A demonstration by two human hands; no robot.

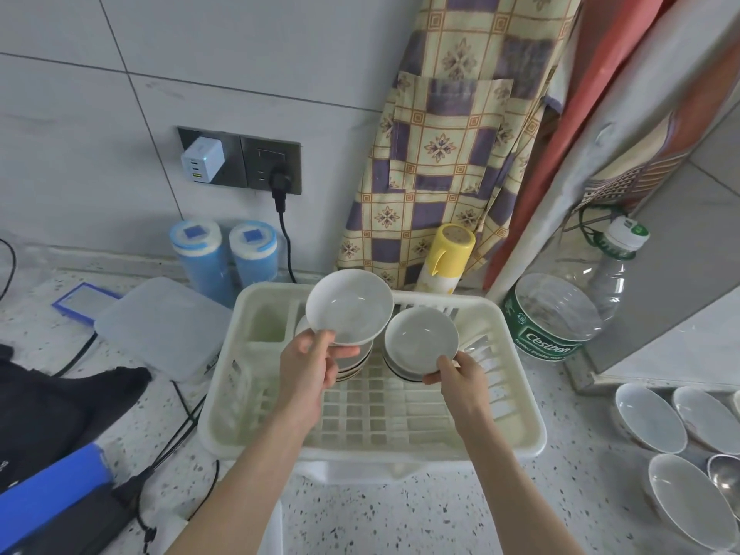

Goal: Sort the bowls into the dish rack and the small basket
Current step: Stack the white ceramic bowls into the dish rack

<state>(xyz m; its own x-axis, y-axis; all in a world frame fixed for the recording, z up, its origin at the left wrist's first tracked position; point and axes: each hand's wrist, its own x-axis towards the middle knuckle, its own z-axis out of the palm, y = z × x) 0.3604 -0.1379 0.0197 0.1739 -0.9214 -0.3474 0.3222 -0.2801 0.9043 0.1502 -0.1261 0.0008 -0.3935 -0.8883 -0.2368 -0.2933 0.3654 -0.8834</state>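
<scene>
A cream plastic dish rack [516,430] stands on the counter in front of me. My left hand [310,368] pinches the near rim of a larger white bowl [349,306], tilted above a stack of bowls [352,364] in the rack's left half. To its right, my right hand [460,374] grips the near rim of a smaller white bowl [420,340] that sits on top of a second short stack [398,368]. Several more white bowls [650,418] lie on the counter at the far right. No small basket is visible.
A large water bottle [560,310] lies beside the rack on the right. A yellow-capped spray can [442,260] and two blue canisters [224,254] stand behind it. A clear lidded box [160,326], cables and dark items occupy the left. A metal spoon [724,478] lies among the right bowls.
</scene>
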